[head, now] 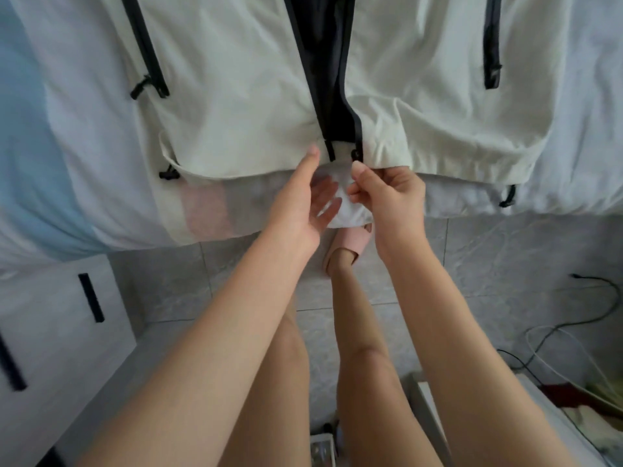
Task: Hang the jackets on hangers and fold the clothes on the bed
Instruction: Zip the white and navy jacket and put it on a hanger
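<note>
Carefully: I'm seeing right hand pinching white fabric below jacket hem, 6 o'clock; left hand lying open beside. Risk, I'm judging: zipper snagging it.

Nothing fancy going on: both arms were bare for as much as the frame showed, from the bottom edge up to the left hand and right hand mid-frame. Legs were bare too, lower centre. One foot wore a chunky pale pink slide sandal, just below the hands.
</note>
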`<state>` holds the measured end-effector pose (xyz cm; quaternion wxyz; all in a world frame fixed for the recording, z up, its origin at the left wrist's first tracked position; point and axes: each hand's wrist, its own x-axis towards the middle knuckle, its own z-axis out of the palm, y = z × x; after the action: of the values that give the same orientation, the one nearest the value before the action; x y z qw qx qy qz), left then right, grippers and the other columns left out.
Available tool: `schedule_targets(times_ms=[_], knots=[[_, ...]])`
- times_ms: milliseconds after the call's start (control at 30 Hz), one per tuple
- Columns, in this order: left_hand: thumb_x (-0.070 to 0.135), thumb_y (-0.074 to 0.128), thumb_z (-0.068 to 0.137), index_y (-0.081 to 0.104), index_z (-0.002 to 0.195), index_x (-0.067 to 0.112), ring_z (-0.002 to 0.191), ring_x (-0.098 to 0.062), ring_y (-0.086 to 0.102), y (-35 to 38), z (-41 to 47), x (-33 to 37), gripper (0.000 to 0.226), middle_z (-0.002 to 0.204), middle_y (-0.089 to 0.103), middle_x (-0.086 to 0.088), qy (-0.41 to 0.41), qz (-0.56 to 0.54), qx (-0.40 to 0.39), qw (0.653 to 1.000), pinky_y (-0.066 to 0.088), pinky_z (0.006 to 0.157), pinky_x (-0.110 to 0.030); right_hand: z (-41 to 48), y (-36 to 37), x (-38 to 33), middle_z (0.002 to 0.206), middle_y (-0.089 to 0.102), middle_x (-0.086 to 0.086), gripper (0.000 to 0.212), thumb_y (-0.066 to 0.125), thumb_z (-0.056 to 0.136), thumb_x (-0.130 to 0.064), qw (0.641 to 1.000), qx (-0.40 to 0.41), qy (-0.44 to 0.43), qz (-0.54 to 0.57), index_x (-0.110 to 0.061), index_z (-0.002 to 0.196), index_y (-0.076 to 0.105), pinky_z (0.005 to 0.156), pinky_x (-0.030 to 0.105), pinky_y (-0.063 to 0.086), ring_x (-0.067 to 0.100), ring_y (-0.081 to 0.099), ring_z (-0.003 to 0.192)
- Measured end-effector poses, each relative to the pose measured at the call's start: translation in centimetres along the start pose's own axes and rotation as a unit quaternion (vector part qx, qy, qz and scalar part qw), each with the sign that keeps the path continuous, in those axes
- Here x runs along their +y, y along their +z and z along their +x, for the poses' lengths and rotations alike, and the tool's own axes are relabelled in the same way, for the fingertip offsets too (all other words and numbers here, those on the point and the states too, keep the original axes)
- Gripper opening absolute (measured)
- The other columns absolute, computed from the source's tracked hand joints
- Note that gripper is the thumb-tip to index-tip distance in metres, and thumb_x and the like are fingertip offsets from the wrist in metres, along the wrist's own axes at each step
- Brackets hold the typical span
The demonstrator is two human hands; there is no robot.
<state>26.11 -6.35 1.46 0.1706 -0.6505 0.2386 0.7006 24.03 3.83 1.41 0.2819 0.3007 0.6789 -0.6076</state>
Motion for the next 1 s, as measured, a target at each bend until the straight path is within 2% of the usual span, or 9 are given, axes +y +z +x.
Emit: schedule_targets(times_ms=[67, 167, 300, 467, 600, 667, 767, 900, 1000], knots=[[0.03, 0.073, 0.082, 0.064, 0.086, 0.01, 0.083, -0.017, 0.066, 1.0, 0.8, 0.3, 0.022, 0.095, 0.069, -0.008, 0.051, 0.01, 0.025, 0.998, 0.054, 0.069, -0.026, 0.2, -0.3, 0.1, 0.055, 0.057, 0.005, 0.014, 0.064, 0.086, 0.0, 1.0, 0.004, 0.008, 0.009, -0.004, 0.073, 0.061, 0.052, 0.018, 0.047, 0.005, 0.056, 0.045], [0.016, 0.075, 0.081, 0.064, 0.083, 0.009, 0.072, -0.016, 0.067, 1.9, 1.3, 0.7, 0.013, 0.089, 0.07, -0.009, 0.07, -0.029, 0.054, 0.996, 0.056, 0.064, -0.025, 0.5, -0.6, 0.3, 0.053, 0.057, 0.002, 0.015, 0.063, 0.087, 0.0, 1.0, -0.001, 0.026, 0.017, -0.005, 0.073, 0.061, 0.051, 0.016, 0.047, 0.005, 0.056, 0.045], [0.008, 0.072, 0.082, 0.063, 0.082, 0.006, 0.056, -0.008, 0.066, 1.5, 0.4, 0.5, 0.009, 0.075, 0.068, -0.003, 0.084, -0.046, 0.012, 0.995, 0.057, 0.063, -0.019, 0.5, -0.1, 0.4, 0.054, 0.059, -0.001, 0.012, 0.061, 0.089, -0.002, 0.991, -0.041, 0.083, 0.095, -0.004, 0.078, 0.061, 0.052, 0.015, 0.047, 0.004, 0.057, 0.048], [-0.003, 0.063, 0.085, 0.062, 0.08, 0.0, 0.068, -0.013, 0.067, 0.6, -1.8, 0.0, 0.006, 0.077, 0.065, -0.01, 0.146, -0.073, -0.043, 0.986, 0.058, 0.071, -0.02, -0.7, 0.5, -0.5, 0.057, 0.059, 0.001, 0.012, 0.057, 0.091, -0.001, 0.966, -0.095, 0.119, 0.211, 0.0, 0.08, 0.062, 0.051, 0.012, 0.047, 0.004, 0.054, 0.05], [-0.003, 0.065, 0.084, 0.064, 0.082, 0.005, 0.071, -0.017, 0.067, 0.4, -3.0, 0.0, 0.008, 0.078, 0.068, -0.008, 0.215, -0.056, -0.061, 0.973, 0.058, 0.072, -0.027, -1.7, 0.4, -1.4, 0.058, 0.056, -0.003, 0.014, 0.056, 0.092, -0.003, 0.954, -0.112, 0.103, 0.258, -0.002, 0.079, 0.06, 0.049, 0.011, 0.045, 0.003, 0.053, 0.05], [0.003, 0.07, 0.081, 0.065, 0.083, 0.004, 0.065, -0.018, 0.064, 0.5, -3.5, 0.0, 0.005, 0.079, 0.068, -0.01, 0.243, 0.002, -0.074, 0.967, 0.055, 0.069, -0.033, -2.1, 0.4, -1.7, 0.056, 0.056, -0.004, 0.015, 0.055, 0.092, -0.003, 0.952, -0.123, 0.094, 0.266, -0.004, 0.078, 0.059, 0.049, 0.011, 0.045, 0.002, 0.052, 0.05], [0.005, 0.073, 0.079, 0.066, 0.082, 0.002, 0.065, -0.021, 0.061, 0.6, -4.1, 0.0, 0.008, 0.08, 0.067, -0.013, 0.282, 0.059, -0.082, 0.954, 0.05, 0.073, -0.039, -2.7, 0.2, -2.1, 0.057, 0.056, -0.004, 0.017, 0.055, 0.093, -0.003, 0.948, -0.127, 0.082, 0.279, -0.005, 0.076, 0.059, 0.05, 0.011, 0.045, 0.003, 0.053, 0.05], [0.0, 0.071, 0.08, 0.065, 0.073, 0.003, 0.061, -0.02, 0.062, 1.1, -4.8, 0.0, 0.01, 0.07, 0.066, -0.009, 0.294, 0.055, -0.066, 0.952, 0.052, 0.06, -0.031, -3.2, 0.2, -2.4, 0.059, 0.057, -0.003, 0.015, 0.055, 0.092, -0.004, 0.949, -0.114, 0.076, 0.283, -0.005, 0.078, 0.06, 0.051, 0.011, 0.045, 0.003, 0.053, 0.051], [0.002, 0.071, 0.081, 0.066, 0.079, -0.001, 0.056, -0.016, 0.062, 1.5, -5.1, -0.4, 0.006, 0.072, 0.066, -0.01, 0.269, 0.024, -0.06, 0.961, 0.051, 0.053, -0.025, -3.5, 0.3, -2.6, 0.059, 0.056, -0.003, 0.015, 0.055, 0.092, -0.003, 0.948, -0.104, 0.077, 0.29, -0.006, 0.078, 0.059, 0.051, 0.012, 0.045, 0.003, 0.052, 0.051]])
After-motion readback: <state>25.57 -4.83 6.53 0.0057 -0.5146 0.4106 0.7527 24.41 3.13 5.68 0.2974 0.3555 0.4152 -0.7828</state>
